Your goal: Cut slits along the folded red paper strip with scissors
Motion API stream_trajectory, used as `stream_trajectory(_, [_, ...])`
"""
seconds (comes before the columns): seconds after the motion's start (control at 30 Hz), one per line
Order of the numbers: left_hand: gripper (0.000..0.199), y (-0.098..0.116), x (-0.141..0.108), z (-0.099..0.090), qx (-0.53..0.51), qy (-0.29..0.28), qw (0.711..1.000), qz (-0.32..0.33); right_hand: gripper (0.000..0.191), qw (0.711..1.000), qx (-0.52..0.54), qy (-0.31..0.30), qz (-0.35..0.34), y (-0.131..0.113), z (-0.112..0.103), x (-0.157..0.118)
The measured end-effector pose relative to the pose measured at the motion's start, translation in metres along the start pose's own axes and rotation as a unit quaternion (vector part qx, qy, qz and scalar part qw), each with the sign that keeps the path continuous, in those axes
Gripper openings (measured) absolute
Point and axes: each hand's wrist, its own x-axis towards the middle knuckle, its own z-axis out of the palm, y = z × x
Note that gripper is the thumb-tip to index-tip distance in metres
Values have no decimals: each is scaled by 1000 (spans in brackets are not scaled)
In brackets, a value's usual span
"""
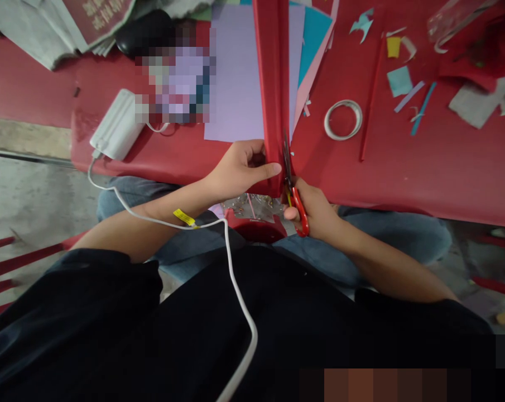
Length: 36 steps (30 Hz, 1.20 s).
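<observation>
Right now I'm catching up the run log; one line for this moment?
left hand: holds red strip; right hand: holds scissors beside it; white ring: on red table

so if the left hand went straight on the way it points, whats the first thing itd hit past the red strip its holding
Probably the scissors in the right hand: the left hand points across the red strip towards them, though their exact depth is unclear.

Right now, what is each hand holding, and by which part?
The left hand holds the red strip by its near end; the right hand, the scissors by their red handle.
</observation>
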Motion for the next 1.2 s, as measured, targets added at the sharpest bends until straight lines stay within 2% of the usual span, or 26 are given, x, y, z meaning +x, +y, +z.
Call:
stream_trajectory(0.17, [43,-1,-2,4,-2,-12,1000,3,96,1000,14,23,6,0,5,0])
stream_trajectory(0.63, [32,-1,-2,6,21,-27,999,-1,104,999,-12,28,16,-1,6,2])
stream_trajectory(0.83, [26,-3,-2,6,32,-24,999,-3,92,997,-37,59,30,-5,9,7])
stream_trajectory(1.2, [25,-5,-2,4,37,-26,999,-22,91,993,-86,64,41,-5,12,11])
